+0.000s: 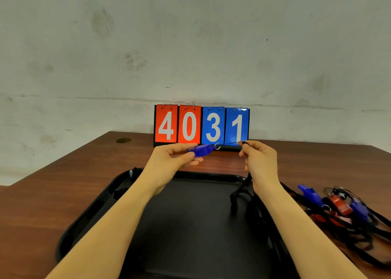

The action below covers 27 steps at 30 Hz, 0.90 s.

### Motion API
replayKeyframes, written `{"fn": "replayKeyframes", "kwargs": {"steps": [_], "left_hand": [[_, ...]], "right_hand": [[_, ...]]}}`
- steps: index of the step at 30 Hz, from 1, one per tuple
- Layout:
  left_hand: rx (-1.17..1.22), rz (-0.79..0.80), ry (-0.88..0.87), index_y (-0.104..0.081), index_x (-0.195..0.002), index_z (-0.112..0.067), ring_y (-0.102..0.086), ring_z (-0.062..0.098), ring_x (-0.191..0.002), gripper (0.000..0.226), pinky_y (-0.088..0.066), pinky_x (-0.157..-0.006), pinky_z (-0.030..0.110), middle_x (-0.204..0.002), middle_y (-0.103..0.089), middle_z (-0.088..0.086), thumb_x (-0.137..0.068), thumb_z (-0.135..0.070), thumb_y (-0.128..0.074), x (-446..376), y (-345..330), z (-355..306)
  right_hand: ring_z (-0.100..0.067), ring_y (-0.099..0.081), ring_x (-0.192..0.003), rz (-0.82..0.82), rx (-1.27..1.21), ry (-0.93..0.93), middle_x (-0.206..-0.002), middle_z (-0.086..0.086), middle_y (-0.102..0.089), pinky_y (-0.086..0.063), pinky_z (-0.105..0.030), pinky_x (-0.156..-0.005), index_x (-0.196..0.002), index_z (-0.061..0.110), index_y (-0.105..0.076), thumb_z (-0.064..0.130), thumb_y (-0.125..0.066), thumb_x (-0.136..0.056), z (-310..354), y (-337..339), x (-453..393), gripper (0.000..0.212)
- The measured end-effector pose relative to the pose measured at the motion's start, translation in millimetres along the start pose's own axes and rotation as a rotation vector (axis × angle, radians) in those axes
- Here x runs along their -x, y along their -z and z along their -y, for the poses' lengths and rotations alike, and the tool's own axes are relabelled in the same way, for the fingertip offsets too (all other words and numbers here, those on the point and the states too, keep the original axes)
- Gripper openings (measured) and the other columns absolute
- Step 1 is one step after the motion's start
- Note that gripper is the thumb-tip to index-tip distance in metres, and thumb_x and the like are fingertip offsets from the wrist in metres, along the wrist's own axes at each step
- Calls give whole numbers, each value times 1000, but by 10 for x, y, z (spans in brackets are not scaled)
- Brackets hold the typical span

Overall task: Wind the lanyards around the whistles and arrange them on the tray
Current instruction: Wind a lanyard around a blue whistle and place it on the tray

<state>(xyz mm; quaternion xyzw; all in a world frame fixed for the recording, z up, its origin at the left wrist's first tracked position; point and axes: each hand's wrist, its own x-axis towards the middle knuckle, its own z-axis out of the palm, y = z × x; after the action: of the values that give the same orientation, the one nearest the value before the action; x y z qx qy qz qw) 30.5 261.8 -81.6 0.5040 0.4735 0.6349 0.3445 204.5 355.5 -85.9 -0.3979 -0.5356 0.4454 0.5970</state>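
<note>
My left hand (172, 159) pinches a blue whistle (201, 150) held level above the far rim of the black tray (95, 213). A metal ring (217, 146) at the whistle's right end joins a thin black cord. My right hand (259, 160) pinches that lanyard (243, 143) a short way to the right, and the cord is stretched between both hands. The rest of the black lanyard (240, 192) hangs below my right hand onto the tray's right side. A tangle of blue and red whistles (338, 204) with black lanyards lies on the table right of the tray.
A flip scoreboard (201, 126) reading 4031 stands at the back of the brown wooden table (53, 194), against a pale wall. The table's left edge (63, 158) runs diagonally. The pile's lanyards spread toward the right front corner.
</note>
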Motion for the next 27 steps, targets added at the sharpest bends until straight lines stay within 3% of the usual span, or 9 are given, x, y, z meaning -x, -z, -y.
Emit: {"fn": "replayKeyframes", "kwargs": {"steps": [3, 7, 11, 13, 15, 17, 23, 25, 27], "left_hand": [[203, -5, 75, -64, -98, -11, -70, 24, -87, 21, -58, -67, 27, -92, -71, 8, -80, -1, -60, 4, -19, -12], [196, -32, 83, -66, -92, -11, -65, 11, -70, 17, -51, -58, 22, -85, -70, 4, -78, -2, -62, 6, -32, -14], [368, -65, 148, -67, -90, -11, -65, 11, -66, 19, -54, -57, 20, -84, -69, 6, -75, -1, -63, -5, -40, -16], [406, -92, 158, -68, -90, -12, -66, 12, -67, 19, -55, -58, 21, -86, -70, 7, -74, -3, -65, -10, -41, -9], [393, -102, 150, -69, -89, -11, -66, 12, -67, 18, -55, -59, 21, -84, -70, 6, -73, -3, -66, -2, -48, 1], [325, -99, 127, -69, -88, -10, -66, 11, -66, 16, -55, -60, 21, -82, -70, 6, -74, -4, -66, 14, -66, 15], [-185, -181, 5, -67, -89, -14, -68, 4, -68, 13, -52, -57, 13, -82, -70, 1, -78, -7, -69, 18, -113, 70], [-375, -168, -53, -67, -87, -20, -65, 2, -67, 12, -50, -56, 10, -80, -69, -4, -79, -10, -69, 21, -110, 91], [-463, -129, -92, -67, -87, -23, -64, 2, -70, 13, -50, -60, 9, -81, -68, -7, -80, -11, -68, 31, -107, 100]], "right_hand": [[-2, -42, -62, 5, -3, -4, -62, 3, -64, -33, -21, -62, -68, 21, -64, 4, -48, -89, -43, 3, -22, 31], [0, -42, -54, 113, 178, 63, -67, 1, -69, -33, -19, -61, -95, 17, -62, 12, -47, -92, -111, -30, -8, 15], [2, -52, -48, 289, 396, 162, -74, -1, -70, -38, -9, -49, -89, 14, -57, 15, -51, -92, -72, -66, 81, 6], [3, -61, -64, 385, 570, 303, -74, 3, -68, -46, -8, -63, -85, 18, -60, 17, -56, -90, -40, -94, 159, 6], [-4, -64, -75, 489, 744, 444, -78, 6, -67, -53, -23, -76, -88, 21, -63, 22, -58, -89, -26, -135, 236, 5], [-9, -63, -82, 580, 894, 566, -88, 5, -68, -53, -31, -79, -96, 20, -65, 27, -56, -90, 9, -175, 306, 12], [-11, -58, -91, 696, 1110, 877, -102, 2, -65, -46, -25, -75, -105, 19, -58, 29, -45, -95, 112, -191, 394, 20], [-14, -61, -91, 689, 1069, 975, -101, 1, -66, -47, -27, -71, -105, 17, -60, 25, -50, -94, 96, -187, 422, 18], [-15, -64, -76, 627, 1021, 1073, -87, 0, -68, -50, -28, -57, -96, 15, -65, 19, -63, -86, 74, -180, 413, 11]]}}
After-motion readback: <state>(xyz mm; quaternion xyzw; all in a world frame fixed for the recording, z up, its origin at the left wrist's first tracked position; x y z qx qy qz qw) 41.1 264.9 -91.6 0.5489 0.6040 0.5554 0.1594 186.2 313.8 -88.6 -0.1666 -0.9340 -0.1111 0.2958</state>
